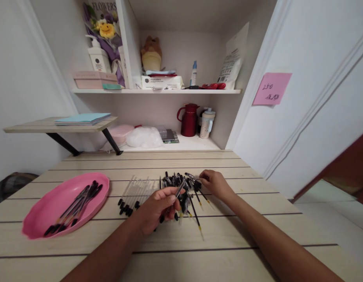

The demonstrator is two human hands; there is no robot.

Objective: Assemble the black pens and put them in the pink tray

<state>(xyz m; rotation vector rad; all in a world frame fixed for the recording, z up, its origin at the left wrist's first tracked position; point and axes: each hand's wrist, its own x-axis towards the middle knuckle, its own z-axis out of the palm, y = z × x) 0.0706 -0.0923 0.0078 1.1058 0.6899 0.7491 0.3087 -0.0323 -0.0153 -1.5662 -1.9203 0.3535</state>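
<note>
pen-part heap (186, 201) apart from tray rim (106, 192)

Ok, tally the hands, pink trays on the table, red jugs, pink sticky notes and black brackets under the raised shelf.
Left hand and right hand: 2
Pink tray: 1
Red jug: 1
Pink sticky note: 1
Black brackets: 2
Total: 7
</note>
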